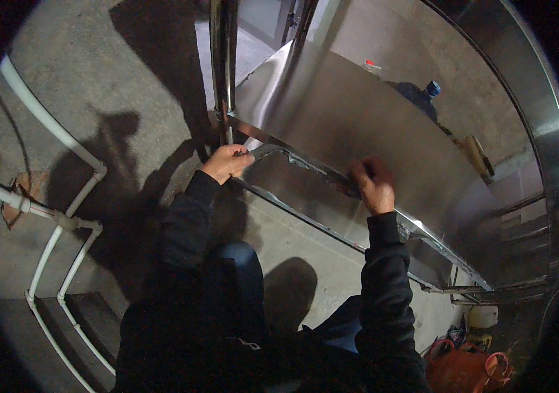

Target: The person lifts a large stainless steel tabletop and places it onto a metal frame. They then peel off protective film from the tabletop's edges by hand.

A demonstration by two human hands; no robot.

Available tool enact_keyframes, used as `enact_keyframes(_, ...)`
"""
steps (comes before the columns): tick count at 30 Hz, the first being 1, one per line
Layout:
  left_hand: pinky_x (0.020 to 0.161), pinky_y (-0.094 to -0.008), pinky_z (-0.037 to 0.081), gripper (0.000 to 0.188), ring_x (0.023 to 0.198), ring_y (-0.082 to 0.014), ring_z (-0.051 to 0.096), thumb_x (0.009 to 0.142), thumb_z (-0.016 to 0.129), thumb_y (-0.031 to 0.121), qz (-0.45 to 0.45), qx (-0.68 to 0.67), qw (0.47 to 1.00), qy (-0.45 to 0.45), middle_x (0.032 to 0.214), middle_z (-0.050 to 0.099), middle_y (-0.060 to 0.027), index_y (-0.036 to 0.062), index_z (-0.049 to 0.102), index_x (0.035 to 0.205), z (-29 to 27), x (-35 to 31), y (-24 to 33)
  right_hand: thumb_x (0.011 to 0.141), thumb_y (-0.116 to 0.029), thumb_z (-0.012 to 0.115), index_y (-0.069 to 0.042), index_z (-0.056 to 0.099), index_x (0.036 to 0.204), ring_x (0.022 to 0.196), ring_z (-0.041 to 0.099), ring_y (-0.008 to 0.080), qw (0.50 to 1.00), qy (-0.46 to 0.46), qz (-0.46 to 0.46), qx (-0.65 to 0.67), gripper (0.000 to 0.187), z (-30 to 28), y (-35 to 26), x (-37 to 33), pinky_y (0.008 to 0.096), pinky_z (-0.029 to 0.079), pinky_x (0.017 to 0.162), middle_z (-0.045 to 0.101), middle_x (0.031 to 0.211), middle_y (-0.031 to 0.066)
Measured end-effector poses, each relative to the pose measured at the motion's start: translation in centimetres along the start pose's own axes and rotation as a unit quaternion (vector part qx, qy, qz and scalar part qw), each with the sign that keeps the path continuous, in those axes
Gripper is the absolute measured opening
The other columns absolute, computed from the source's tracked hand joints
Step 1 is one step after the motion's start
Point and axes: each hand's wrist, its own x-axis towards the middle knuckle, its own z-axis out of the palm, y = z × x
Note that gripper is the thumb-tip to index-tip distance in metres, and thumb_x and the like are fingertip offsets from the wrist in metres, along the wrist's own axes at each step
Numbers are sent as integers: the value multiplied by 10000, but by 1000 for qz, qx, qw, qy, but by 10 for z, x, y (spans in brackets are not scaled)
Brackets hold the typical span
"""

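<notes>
Head view: left hand (228,164) nearer the left end of a thin shiny strip (268,150), fingertips closed in a pinch on it. Strip lies to that hand's right, long axis slanting down rightward along the near edge of a steel panel (358,118). Right hand (376,188) curled at that edge, blurred; cannot tell whether it grips anything. Strip's run under these fingers hidden

A grey strip (298,160) — thin, wrinkled — runs along a broad, shiny metal sheet (351,111).
</notes>
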Motion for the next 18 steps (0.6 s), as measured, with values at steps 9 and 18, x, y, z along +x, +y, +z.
enact_keyframes(9, 406, -203, 229, 230, 429, -34, 299, 761, 683, 165, -39, -24, 999, 15, 602, 386, 42, 44, 494, 811, 1, -12, -16, 786, -223, 606, -12, 576, 878, 698, 588, 191, 999, 8, 1, 31, 232, -4, -16, -6, 303, 452, 638, 607, 769, 115)
enact_keyframes(18, 401, -193, 268, 110, 429, -30, 333, 822, 594, 111, -31, 14, 999, 41, 622, 440, 32, 57, 498, 816, 4, -20, -4, 735, -113, 675, -1, 571, 725, 529, 503, 92, 962, 123, -235, 67, 154, 51, -31, -55, 231, 398, 473, 551, 602, 8)
